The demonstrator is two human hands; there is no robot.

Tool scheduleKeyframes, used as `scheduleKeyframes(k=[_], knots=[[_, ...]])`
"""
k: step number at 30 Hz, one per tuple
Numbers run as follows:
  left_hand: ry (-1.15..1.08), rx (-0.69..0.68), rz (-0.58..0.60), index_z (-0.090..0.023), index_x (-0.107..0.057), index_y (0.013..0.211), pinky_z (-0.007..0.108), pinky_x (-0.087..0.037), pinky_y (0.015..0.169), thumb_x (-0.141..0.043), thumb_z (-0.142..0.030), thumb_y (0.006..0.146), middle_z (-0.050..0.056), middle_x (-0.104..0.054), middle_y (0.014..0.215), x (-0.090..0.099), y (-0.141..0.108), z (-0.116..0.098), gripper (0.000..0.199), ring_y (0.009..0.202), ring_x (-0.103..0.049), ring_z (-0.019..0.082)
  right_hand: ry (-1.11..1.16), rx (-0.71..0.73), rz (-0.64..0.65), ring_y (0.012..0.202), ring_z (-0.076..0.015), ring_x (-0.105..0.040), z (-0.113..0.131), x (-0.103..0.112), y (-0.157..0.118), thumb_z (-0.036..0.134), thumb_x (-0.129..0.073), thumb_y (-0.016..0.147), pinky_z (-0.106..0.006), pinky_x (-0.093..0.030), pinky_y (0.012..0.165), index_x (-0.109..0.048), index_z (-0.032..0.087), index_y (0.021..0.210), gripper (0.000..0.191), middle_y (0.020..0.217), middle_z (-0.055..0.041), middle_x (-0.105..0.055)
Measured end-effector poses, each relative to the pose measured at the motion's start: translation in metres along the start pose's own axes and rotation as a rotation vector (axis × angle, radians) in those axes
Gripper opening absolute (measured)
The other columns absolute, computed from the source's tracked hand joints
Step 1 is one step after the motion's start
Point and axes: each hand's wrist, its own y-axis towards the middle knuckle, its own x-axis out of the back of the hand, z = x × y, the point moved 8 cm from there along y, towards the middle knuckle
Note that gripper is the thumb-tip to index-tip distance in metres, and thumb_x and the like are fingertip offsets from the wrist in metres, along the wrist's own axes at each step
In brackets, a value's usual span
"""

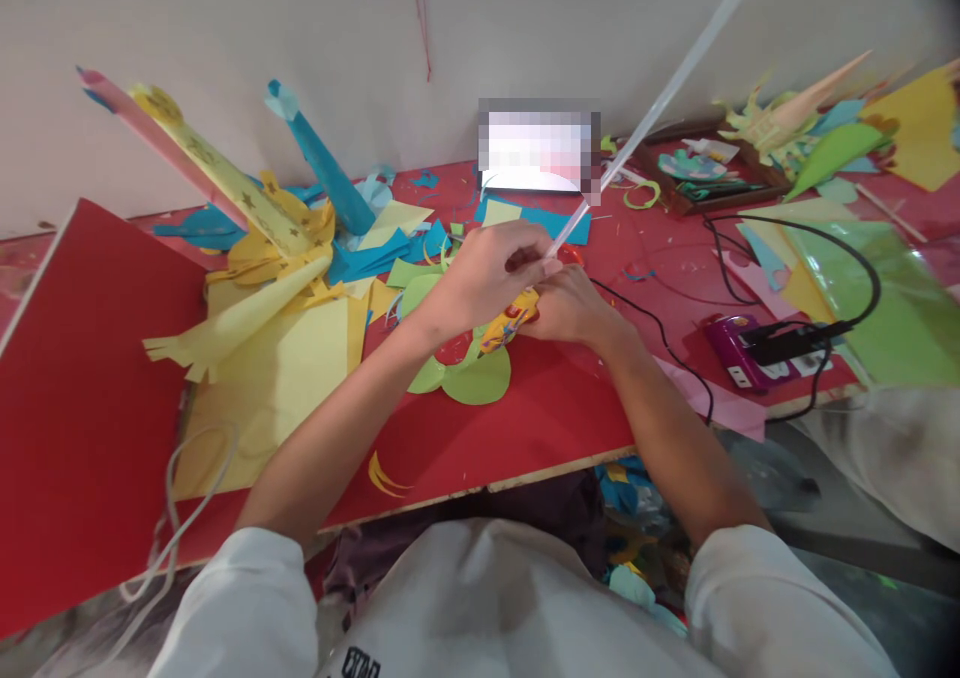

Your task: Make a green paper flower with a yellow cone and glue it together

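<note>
My left hand (491,268) and my right hand (566,303) meet over the middle of the red table. The left fingers pinch the lower end of a long translucent stick (660,108) that slants up to the right. Closed round a yellow printed tube (511,320) is my right hand, its fingertips close to the stick's lower end. Below the hands lies a light green paper piece with rounded petals (480,376). My left wrist and hand cover part of it.
Paper cones (255,203) and yellow sheets (300,358) stand or lie on the left. A screen (536,153) leans at the back wall. On the right are a wooden tray (690,203), a purple power socket (739,353) with black cables, and green sheets (885,308).
</note>
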Motion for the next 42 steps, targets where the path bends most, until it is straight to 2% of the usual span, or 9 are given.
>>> scheduleKeyframes(k=[7, 9, 11, 13, 17, 20, 25, 31, 42], knots=[[0.019, -0.059, 0.041, -0.016, -0.070, 0.091, 0.025, -0.049, 0.071, -0.059, -0.022, 0.102, 0.004, -0.071, 0.086, 0.003, -0.008, -0.003, 0.017, 0.075, -0.062, 0.013, -0.061, 0.030, 0.055, 0.088, -0.0314, -0.071, 0.012, 0.004, 0.002, 0.043, -0.076, 0.081, -0.035, -0.041, 0.072, -0.080, 0.019, 0.094, 0.028, 0.092, -0.0115, -0.081], [0.038, -0.093, 0.039, -0.017, -0.072, 0.112, 0.025, -0.051, 0.074, -0.057, -0.021, 0.103, 0.004, -0.073, 0.090, 0.003, -0.011, -0.007, 0.018, 0.077, -0.064, 0.013, -0.056, 0.021, 0.061, 0.088, -0.0318, -0.071, 0.013, 0.006, 0.003, 0.042, -0.077, 0.080, -0.035, -0.041, 0.072, -0.080, 0.018, 0.095, 0.028, 0.092, -0.0125, -0.081], [0.079, -0.139, 0.052, -0.021, -0.062, 0.143, 0.026, -0.053, 0.077, -0.054, -0.017, 0.103, 0.004, -0.074, 0.097, 0.002, -0.013, -0.010, 0.041, 0.081, -0.065, 0.015, -0.044, 0.014, 0.069, 0.089, -0.0323, -0.071, 0.013, 0.006, 0.002, 0.043, -0.077, 0.081, -0.035, -0.041, 0.073, -0.079, 0.017, 0.096, 0.030, 0.092, -0.0136, -0.081], [0.135, -0.204, 0.074, -0.027, -0.051, 0.158, 0.029, -0.055, 0.081, -0.049, -0.014, 0.104, 0.004, -0.074, 0.104, -0.001, -0.016, -0.013, 0.056, 0.086, -0.066, 0.016, -0.026, 0.019, 0.073, 0.091, -0.0328, -0.072, 0.013, 0.006, 0.002, 0.043, -0.077, 0.082, -0.036, -0.042, 0.074, -0.079, 0.017, 0.097, 0.030, 0.094, -0.0145, -0.081], [0.198, -0.372, 0.117, -0.024, -0.074, 0.126, 0.033, -0.056, 0.084, -0.041, -0.012, 0.107, 0.009, -0.073, 0.107, -0.001, -0.019, -0.021, 0.039, 0.096, -0.070, 0.019, -0.005, 0.039, 0.051, 0.095, -0.0326, -0.072, 0.013, 0.007, 0.002, 0.043, -0.076, 0.083, -0.036, -0.044, 0.074, -0.079, 0.018, 0.101, 0.031, 0.102, -0.0134, -0.082], [0.226, -0.419, 0.182, -0.020, -0.076, 0.106, 0.034, -0.056, 0.084, -0.045, -0.015, 0.108, 0.012, -0.074, 0.107, 0.004, -0.020, -0.026, 0.031, 0.100, -0.072, 0.021, -0.004, 0.053, 0.036, 0.090, -0.0308, -0.073, 0.013, 0.008, 0.002, 0.043, -0.075, 0.083, -0.035, -0.044, 0.073, -0.078, 0.018, 0.098, 0.029, 0.094, -0.0111, -0.082], [0.325, -0.391, 0.328, -0.023, -0.073, 0.120, 0.035, -0.057, 0.089, -0.049, -0.018, 0.108, 0.011, -0.074, 0.116, 0.013, -0.029, -0.034, 0.027, 0.107, -0.073, 0.023, 0.008, 0.085, 0.035, 0.087, -0.0305, -0.073, 0.019, 0.009, 0.003, 0.045, -0.074, 0.084, -0.037, -0.045, 0.073, -0.078, 0.019, 0.096, 0.028, 0.090, -0.0104, -0.082], [0.430, -0.372, 0.404, -0.024, -0.060, 0.144, 0.035, -0.057, 0.094, -0.047, -0.013, 0.106, 0.013, -0.068, 0.130, 0.010, -0.036, -0.034, 0.042, 0.119, -0.070, 0.025, -0.024, 0.074, 0.059, 0.091, -0.0327, -0.074, 0.020, 0.006, 0.003, 0.046, -0.075, 0.082, -0.038, -0.046, 0.075, -0.079, 0.019, 0.093, 0.030, 0.094, -0.0122, -0.083], [0.477, -0.411, 0.397, -0.021, -0.058, 0.138, 0.037, -0.057, 0.096, -0.046, -0.005, 0.101, 0.013, -0.067, 0.126, 0.002, -0.037, -0.033, 0.043, 0.117, -0.067, 0.025, -0.021, 0.078, 0.056, 0.088, -0.0317, -0.073, 0.017, 0.004, 0.002, 0.046, -0.074, 0.084, -0.038, -0.047, 0.075, -0.079, 0.018, 0.098, 0.032, 0.092, -0.0116, -0.083]])
